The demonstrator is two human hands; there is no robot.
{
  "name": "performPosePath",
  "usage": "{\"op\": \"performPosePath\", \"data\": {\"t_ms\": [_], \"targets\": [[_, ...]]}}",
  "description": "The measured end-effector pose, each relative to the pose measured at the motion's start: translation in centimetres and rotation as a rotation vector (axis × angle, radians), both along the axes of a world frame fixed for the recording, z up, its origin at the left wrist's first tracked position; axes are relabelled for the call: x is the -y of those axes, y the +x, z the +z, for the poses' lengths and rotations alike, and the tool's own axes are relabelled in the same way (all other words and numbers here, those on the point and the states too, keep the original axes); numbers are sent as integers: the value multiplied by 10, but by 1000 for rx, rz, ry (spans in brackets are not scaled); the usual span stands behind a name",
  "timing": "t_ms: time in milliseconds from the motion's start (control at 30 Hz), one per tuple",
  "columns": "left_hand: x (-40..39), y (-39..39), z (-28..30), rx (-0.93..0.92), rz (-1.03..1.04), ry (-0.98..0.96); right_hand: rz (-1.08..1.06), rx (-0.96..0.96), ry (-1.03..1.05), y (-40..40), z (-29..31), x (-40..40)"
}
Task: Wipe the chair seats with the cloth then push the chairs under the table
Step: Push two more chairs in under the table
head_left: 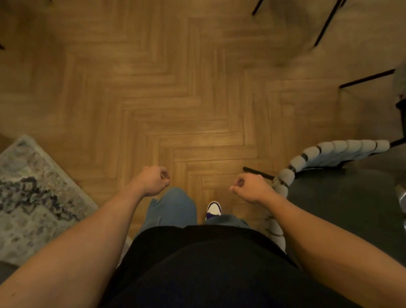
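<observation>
Wooden herringbone floor [177, 92] seen from above, left hand [152, 180] and right hand [250, 188] both curled into empty fists over it, dark-seated chair [342, 207] with pale ribbed back just beside the right hand, patterned rug [21, 199] at the floor's left edge, no cloth visible.

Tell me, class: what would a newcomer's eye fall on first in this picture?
Two bare forearms reach in from the bottom, the left hand and right hand curled into empty fists over the herringbone wood floor. At right stands a dark chair with a ribbed grey back. A patterned grey rug lies at lower left.
</observation>
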State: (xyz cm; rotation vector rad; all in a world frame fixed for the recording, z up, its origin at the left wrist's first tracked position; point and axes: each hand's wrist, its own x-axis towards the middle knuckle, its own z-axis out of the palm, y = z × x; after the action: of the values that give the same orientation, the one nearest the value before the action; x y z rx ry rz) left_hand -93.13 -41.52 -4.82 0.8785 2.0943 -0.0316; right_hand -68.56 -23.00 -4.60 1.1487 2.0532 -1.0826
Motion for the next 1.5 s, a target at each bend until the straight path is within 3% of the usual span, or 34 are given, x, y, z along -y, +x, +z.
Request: {"op": "performPosePath", "data": {"t_ms": [367,633,1067,1500], "targets": [[-216,-154,-5,3,-389,13,-360,4,19,-105,-3,-123],[-367,-186,1,-8,-746,-8,-738,-7,-17,-124,-4,-166],[-615,-68,3,4,-1247,-74,-1192,41,34,-52,-10,-280],[-780,107,9,29,-1632,28,-1534,39,21,48,-1,-357]]}}
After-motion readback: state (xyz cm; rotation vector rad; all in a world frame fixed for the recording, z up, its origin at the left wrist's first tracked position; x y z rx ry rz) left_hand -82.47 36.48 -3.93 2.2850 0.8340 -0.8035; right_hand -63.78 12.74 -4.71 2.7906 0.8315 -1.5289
